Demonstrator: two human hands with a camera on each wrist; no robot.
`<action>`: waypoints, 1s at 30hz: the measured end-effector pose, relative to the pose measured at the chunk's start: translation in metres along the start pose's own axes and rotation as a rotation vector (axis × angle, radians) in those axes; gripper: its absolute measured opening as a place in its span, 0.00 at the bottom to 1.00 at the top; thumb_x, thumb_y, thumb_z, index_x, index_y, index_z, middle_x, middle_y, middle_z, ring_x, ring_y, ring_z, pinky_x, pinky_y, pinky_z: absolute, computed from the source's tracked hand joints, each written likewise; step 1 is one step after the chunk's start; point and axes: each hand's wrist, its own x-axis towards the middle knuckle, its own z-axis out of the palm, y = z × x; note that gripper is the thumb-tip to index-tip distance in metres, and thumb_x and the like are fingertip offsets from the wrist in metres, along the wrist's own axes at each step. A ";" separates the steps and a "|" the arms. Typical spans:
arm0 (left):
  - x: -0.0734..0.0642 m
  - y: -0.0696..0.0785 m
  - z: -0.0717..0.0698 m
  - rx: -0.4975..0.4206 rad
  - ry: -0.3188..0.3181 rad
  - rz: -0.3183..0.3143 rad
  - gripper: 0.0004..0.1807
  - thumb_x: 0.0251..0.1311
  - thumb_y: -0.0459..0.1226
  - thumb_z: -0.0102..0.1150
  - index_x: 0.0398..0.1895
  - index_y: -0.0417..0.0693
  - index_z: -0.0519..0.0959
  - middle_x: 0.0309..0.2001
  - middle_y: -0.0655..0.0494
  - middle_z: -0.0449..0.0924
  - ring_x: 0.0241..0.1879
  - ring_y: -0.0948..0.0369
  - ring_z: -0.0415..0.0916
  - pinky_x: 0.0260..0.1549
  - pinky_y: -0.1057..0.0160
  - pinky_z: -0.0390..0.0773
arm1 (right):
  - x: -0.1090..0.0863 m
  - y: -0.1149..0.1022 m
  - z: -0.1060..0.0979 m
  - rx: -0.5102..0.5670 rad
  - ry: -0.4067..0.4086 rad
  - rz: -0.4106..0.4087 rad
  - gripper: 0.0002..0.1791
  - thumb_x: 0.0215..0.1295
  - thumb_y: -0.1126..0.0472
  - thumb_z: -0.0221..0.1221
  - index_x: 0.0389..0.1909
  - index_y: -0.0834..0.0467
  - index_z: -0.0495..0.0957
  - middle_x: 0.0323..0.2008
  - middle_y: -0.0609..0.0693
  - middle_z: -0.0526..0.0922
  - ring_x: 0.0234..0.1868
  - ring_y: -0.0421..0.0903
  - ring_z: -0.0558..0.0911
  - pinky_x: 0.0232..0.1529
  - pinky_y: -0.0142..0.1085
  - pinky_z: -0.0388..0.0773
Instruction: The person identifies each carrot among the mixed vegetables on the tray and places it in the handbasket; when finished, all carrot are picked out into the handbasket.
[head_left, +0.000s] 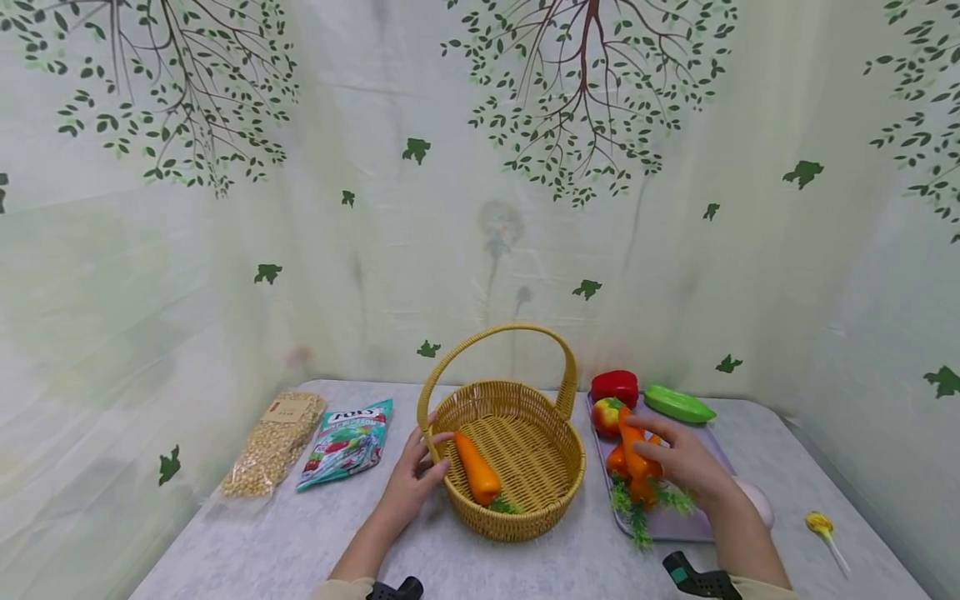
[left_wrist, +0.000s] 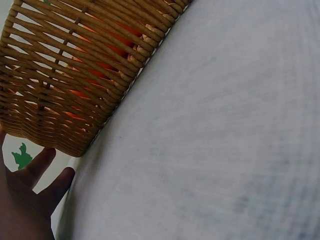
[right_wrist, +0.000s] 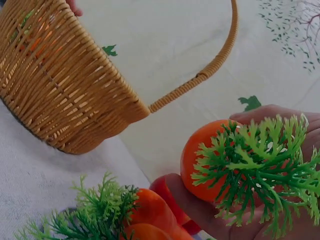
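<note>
My left hand (head_left: 411,477) holds the left rim of a round wicker basket (head_left: 570,483) beside the foot of its arched handle. In the left wrist view, its fingers reach to the woven wall (left_wrist: 65,75). One orange carrot (head_left: 477,471) with green leaves lies inside the basket. Over the lilac tray (head_left: 678,527), my right hand (head_left: 692,463) grips another carrot (head_left: 632,442) between thumb and fingers. The right wrist view has this carrot's blunt end (right_wrist: 197,155) and leafy top facing the camera. Beneath the hand, more orange carrots (right_wrist: 155,212) rest on the tray.
The tray also bears a red bell pepper (head_left: 615,387), a red-yellow fruit (head_left: 606,416) and a green cucumber-like vegetable (head_left: 678,403). A pale round thing (head_left: 756,502) is partly behind the right wrist. A lollipop (head_left: 821,525) lies right; a candy bag (head_left: 347,443) and a grain bag (head_left: 276,442) lie left.
</note>
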 end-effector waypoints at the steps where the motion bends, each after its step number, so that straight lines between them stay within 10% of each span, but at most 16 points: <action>1: 0.000 0.000 0.000 0.001 0.001 0.003 0.23 0.69 0.40 0.57 0.66 0.49 0.74 0.81 0.57 0.47 0.78 0.50 0.50 0.63 0.62 0.72 | 0.001 0.000 0.001 0.012 -0.010 -0.009 0.31 0.69 0.53 0.60 0.72 0.52 0.68 0.74 0.63 0.60 0.59 0.56 0.74 0.53 0.43 0.81; 30: 0.001 -0.007 0.001 -0.004 -0.014 0.011 0.22 0.70 0.41 0.56 0.66 0.52 0.74 0.81 0.57 0.46 0.78 0.47 0.53 0.62 0.63 0.73 | -0.007 -0.013 0.023 0.053 -0.336 -0.104 0.37 0.64 0.54 0.64 0.74 0.46 0.64 0.71 0.64 0.61 0.57 0.54 0.71 0.52 0.41 0.78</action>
